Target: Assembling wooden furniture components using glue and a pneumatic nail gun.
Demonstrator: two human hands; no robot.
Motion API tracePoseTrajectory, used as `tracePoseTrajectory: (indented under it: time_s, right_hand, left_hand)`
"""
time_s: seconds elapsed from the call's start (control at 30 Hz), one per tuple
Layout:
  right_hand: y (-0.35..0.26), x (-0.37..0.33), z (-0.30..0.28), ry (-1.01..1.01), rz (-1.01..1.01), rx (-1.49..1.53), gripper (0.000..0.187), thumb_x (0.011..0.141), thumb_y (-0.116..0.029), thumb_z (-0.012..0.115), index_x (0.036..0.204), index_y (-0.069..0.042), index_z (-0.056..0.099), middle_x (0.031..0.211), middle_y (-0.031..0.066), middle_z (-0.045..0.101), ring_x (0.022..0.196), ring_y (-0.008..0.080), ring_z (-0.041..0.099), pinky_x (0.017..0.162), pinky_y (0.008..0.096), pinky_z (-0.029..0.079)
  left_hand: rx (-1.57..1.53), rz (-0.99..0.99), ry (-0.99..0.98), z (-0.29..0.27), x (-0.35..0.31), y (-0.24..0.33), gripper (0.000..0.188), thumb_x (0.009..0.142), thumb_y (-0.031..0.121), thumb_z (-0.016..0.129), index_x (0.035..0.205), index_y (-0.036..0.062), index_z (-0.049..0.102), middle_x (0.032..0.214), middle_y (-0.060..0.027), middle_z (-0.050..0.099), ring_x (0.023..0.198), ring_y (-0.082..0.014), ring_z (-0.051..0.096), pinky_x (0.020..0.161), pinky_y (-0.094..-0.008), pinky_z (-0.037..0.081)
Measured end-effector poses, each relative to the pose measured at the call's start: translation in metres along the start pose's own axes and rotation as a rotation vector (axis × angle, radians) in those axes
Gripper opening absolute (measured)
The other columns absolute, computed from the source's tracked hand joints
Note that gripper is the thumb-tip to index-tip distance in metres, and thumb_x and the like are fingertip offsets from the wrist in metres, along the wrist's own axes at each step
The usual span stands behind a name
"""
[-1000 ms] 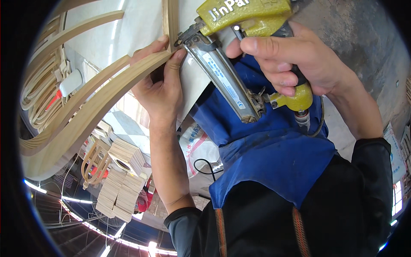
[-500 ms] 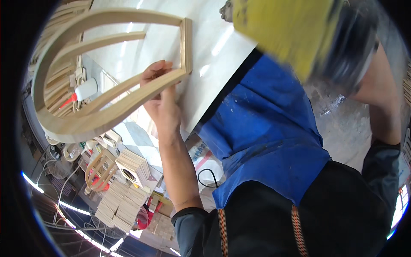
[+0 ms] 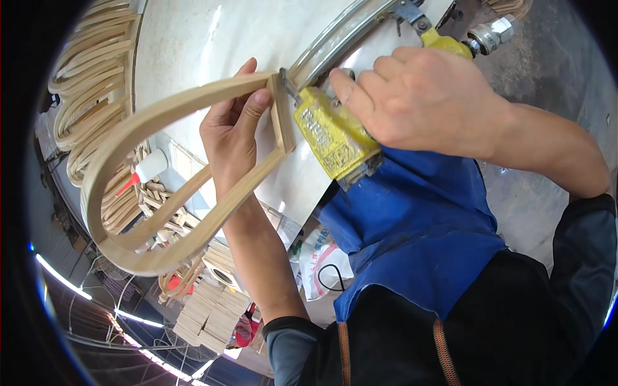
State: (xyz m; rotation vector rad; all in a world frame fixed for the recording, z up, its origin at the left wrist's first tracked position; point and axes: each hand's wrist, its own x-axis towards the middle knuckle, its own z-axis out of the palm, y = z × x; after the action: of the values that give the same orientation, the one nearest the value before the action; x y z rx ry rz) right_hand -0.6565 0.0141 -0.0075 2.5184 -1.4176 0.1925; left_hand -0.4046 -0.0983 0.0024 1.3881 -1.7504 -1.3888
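A pale curved wooden frame, closed at one end by a short straight crosspiece, is held up over the white worktop. My left hand grips it by the upper side near that crosspiece, thumb inside the loop. My right hand is wrapped round a yellow pneumatic nail gun; its handle is mostly hidden by the fingers. The gun's nose meets the frame's upper corner, where curve and crosspiece join. A long metal magazine runs up from the gun.
Bundles of curved wooden strips lie along the worktop's left side. Near them is a white bottle with a red nozzle. Stacked flat wooden pieces stand lower left. A blue apron covers my front beside the worktop edge.
The nail gun has swung from the upper right down and left to the frame's corner. My left hand has shifted from the frame's lower side to its upper side, and the frame has tilted.
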Motion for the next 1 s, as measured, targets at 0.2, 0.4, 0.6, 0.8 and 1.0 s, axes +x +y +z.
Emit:
tracePoseTrajectory:
  time_s: [0.2, 0.4, 0.6, 0.8, 1.0]
  right_hand:
    - [-0.001, -0.002, 0.004, 0.049, -0.059, -0.026, 0.034, 0.089, -0.011, 0.07, 0.12, 0.002, 0.073, 0.073, 0.0034, 0.061, 0.062, 0.0148, 0.054, 0.062, 0.0264, 0.044]
    - [-0.001, -0.001, 0.002, -0.009, -0.063, 0.008, 0.033, 0.088, -0.011, 0.07, 0.118, 0.002, 0.074, 0.072, 0.0037, 0.06, 0.061, 0.0142, 0.05, 0.06, 0.0254, 0.041]
    - [-0.003, -0.001, 0.008, 0.015, -0.043, 0.053, 0.033, 0.088, -0.011, 0.07, 0.117, 0.002, 0.073, 0.072, 0.0036, 0.059, 0.06, 0.0144, 0.05, 0.059, 0.0261, 0.041]
    - [-0.001, -0.002, 0.007, 0.032, -0.039, 0.053, 0.032, 0.087, -0.011, 0.07, 0.116, 0.003, 0.073, 0.071, 0.0036, 0.059, 0.059, 0.0142, 0.05, 0.058, 0.026, 0.041]
    - [-0.003, -0.001, 0.008, 0.033, -0.044, 0.062, 0.031, 0.087, -0.011, 0.071, 0.115, 0.003, 0.073, 0.071, 0.0031, 0.058, 0.059, 0.0135, 0.05, 0.058, 0.0258, 0.04]
  left_hand:
    - [0.095, -0.017, 0.054, 0.006, 0.0, 0.005, 0.035, 0.096, 0.004, 0.08, 0.13, 0.0049, 0.076, 0.129, -0.0132, 0.078, 0.11, -0.0207, 0.075, 0.106, -0.0337, 0.058]
    - [0.125, -0.039, 0.043, 0.001, 0.001, 0.001, 0.033, 0.096, 0.004, 0.079, 0.129, 0.0053, 0.077, 0.128, -0.0129, 0.078, 0.11, -0.0206, 0.075, 0.105, -0.0335, 0.058]
    - [0.166, -0.058, 0.017, 0.0, 0.003, 0.008, 0.031, 0.096, 0.004, 0.079, 0.127, 0.0053, 0.077, 0.127, -0.0122, 0.078, 0.11, -0.0211, 0.075, 0.104, -0.0337, 0.059]
    - [0.164, -0.05, -0.008, 0.003, 0.002, 0.012, 0.032, 0.096, 0.004, 0.079, 0.128, 0.0062, 0.077, 0.128, -0.0115, 0.078, 0.11, -0.021, 0.075, 0.103, -0.0346, 0.059]
    - [0.15, -0.038, -0.023, -0.002, 0.002, 0.006, 0.032, 0.096, 0.004, 0.079, 0.129, 0.0066, 0.077, 0.129, -0.0111, 0.078, 0.112, -0.0207, 0.075, 0.103, -0.0353, 0.058]
